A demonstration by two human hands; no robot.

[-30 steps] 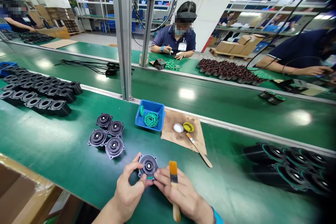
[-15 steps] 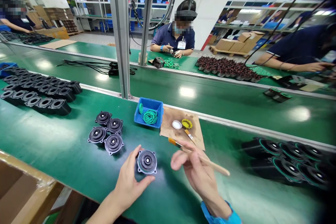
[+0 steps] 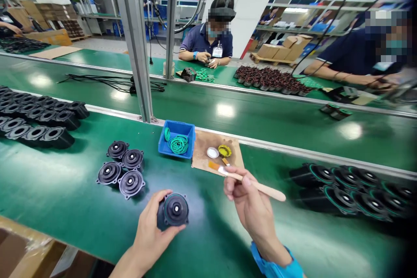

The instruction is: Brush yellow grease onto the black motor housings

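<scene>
My left hand [image 3: 152, 228] is closed around the side of a round black housing [image 3: 176, 209] with screw ears, a white-centred hub and a thin green ring on its top. In my right hand [image 3: 252, 202] is a paintbrush [image 3: 257, 186], gripped by its wooden handle with the orange bristles pointing left. The bristles hover by a brown cardboard sheet [image 3: 202, 156], on which stand a yellow-rimmed pot [image 3: 224, 151], a white lid [image 3: 213, 152] and a second brush [image 3: 225, 162]. Several similar black housings [image 3: 131, 182] are grouped left of my left hand.
A blue bin [image 3: 177, 139] holds green rubber rings [image 3: 178, 143]. Black housings [image 3: 54, 137] stand in rows at the left, and others with green rings [image 3: 340, 200] at the right. A metal post [image 3: 132, 43] rises behind the bin. A co-worker [image 3: 208, 43] sits across the line.
My right hand has turned the brush so its whole length shows, with the bristles nearer the cardboard. The housing in my left hand has tilted, showing more of its side. The view has shifted slightly.
</scene>
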